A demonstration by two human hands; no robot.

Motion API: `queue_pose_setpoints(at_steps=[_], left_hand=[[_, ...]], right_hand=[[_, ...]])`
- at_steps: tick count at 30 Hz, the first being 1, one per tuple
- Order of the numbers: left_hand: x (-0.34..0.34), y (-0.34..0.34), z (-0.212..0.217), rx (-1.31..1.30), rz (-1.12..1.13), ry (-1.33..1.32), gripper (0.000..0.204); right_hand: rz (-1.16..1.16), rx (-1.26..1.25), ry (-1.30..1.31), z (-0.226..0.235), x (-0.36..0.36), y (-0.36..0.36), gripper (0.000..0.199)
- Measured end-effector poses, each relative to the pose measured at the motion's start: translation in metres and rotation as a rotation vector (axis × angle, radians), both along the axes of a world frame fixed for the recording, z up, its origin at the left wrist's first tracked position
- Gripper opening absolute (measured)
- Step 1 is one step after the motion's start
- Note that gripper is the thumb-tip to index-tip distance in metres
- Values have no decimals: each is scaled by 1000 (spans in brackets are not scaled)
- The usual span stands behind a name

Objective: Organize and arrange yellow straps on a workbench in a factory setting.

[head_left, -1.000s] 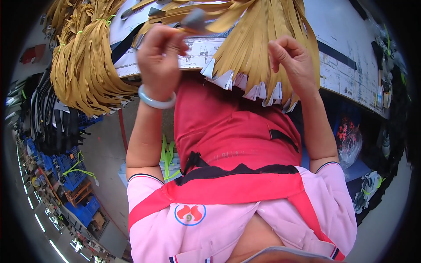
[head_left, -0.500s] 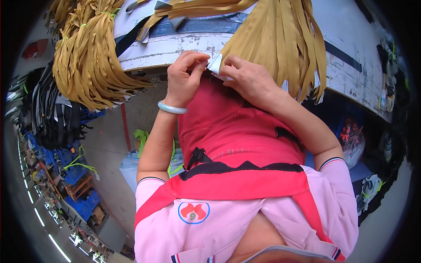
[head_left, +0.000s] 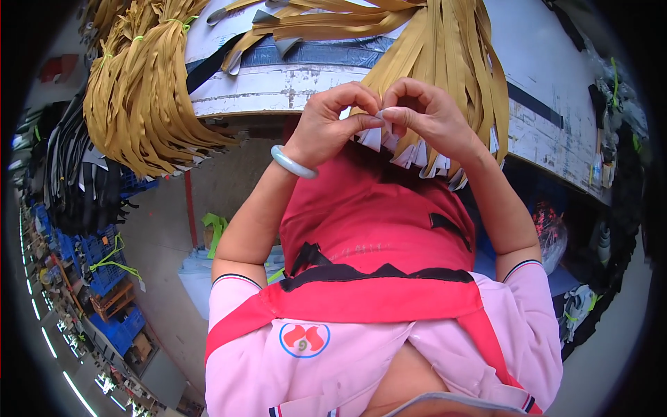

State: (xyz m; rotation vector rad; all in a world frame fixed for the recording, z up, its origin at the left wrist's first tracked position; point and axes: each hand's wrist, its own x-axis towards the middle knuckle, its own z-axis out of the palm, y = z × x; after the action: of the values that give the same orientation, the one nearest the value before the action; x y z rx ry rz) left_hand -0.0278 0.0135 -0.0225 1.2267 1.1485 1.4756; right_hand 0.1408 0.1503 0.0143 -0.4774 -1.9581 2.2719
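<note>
My left hand (head_left: pixel 335 119), with a pale bangle (head_left: pixel 293 162) on its wrist, and my right hand (head_left: pixel 432 119) meet at the fingertips over the table's near edge. Thumb and forefinger are pinched together on both. Between them is something tiny and pale that I cannot make out. Right behind and below the fingers hangs a bundle of long golden-tan strips (head_left: pixel 445 59), like zipper tapes, fanned over the edge. Their whitish-grey ends (head_left: pixel 411 154) dangle in front of my red apron (head_left: pixel 375 208).
A second thick bundle of golden strips (head_left: pixel 142 104) droops off the white, worn table (head_left: pixel 278 87) at the left. More strips (head_left: pixel 326 24) lie across the table. Black strips (head_left: pixel 90 187) and blue crates (head_left: pixel 104 267) are at the left, a clear plastic bag (head_left: pixel 552 240) at the right.
Both hands have moved right and come together at the fingertips. The white strip end previously between them is no longer there; several pale ends now hang below the right hand.
</note>
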Motion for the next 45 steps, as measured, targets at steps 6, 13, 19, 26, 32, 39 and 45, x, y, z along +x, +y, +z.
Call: queue_pose_setpoints(at_steps=[6, 13, 19, 26, 32, 39, 45], left_hand=[[-4, 9, 12, -108, -67, -246, 11], [5, 15, 18, -60, 105, -187, 11], [26, 11, 9, 7, 461, 19, 9], [31, 11, -1, -26, 544, -32, 10], [35, 17, -6, -53, 350, -358, 15], [3, 23, 5, 96, 286, 249, 15], [10, 22, 4, 173, 287, 530, 7]], right_hand=[[145, 6, -82, 11, -1, 27, 24], [74, 44, -67, 28, -6, 20, 20], [-209, 952, 195, 13, -20, -7, 14], [-401, 1065, 213, -17, -29, -10, 14], [-511, 605, 222, -43, -32, 8, 7], [-388, 134, 224, -21, -12, 0, 11], [-349, 79, 57, -12, 1, 8, 18]])
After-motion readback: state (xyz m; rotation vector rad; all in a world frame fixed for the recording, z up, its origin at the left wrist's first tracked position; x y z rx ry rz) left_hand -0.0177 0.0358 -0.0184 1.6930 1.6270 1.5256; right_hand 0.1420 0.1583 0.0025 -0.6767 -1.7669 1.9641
